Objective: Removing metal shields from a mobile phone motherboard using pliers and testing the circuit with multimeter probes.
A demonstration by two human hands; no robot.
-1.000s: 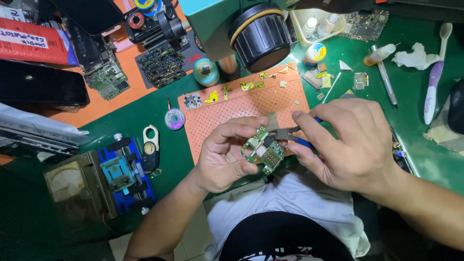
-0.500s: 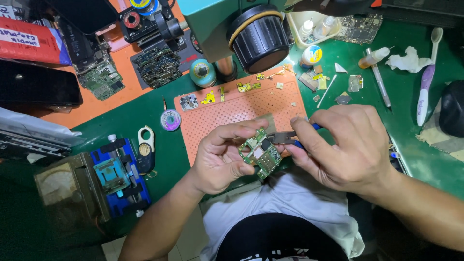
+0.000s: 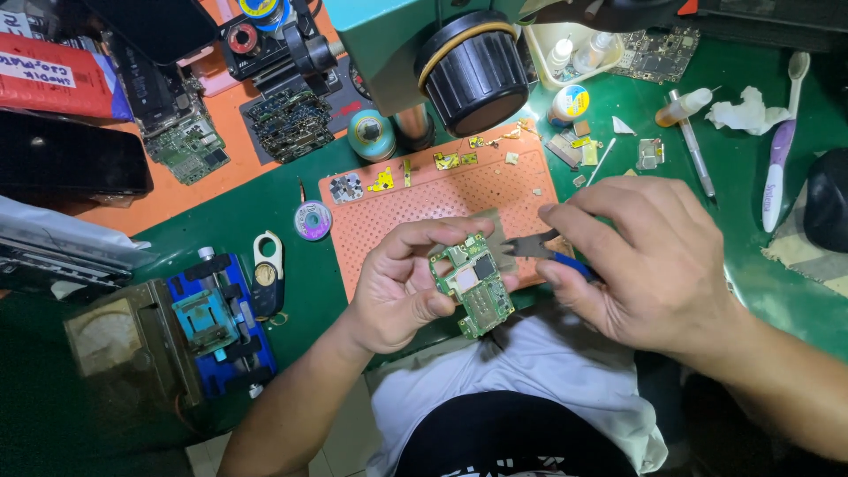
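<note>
my left hand [image 3: 402, 287] has its grip clamped on a small green circuit board [image 3: 473, 283], thumb under the lower edge and fingers curled over the top, so the board stands tilted with its component face up toward me and stays steady for fine work. my right hand [image 3: 658, 261] is pinched shut around dark tweezers with a blue handle [image 3: 539, 247], thumb and forefinger close together near the front, the tips meeting the board's upper right corner; gripping that far forward looks meant for control.

the board hangs in the air just over the near edge of the orange perforated mat [image 3: 450, 199], above my lap. on the mat's far edge lie small gold metal shields [image 3: 446, 160]. left of the mat sits a purple solder spool [image 3: 313, 219], farther left a blue board holder [image 3: 212, 322]. behind the mat hangs the black microscope lens [image 3: 473, 71]. right of the mat, on the green desk [image 3: 751, 265], lies a purple toothbrush [image 3: 779, 172].
</note>
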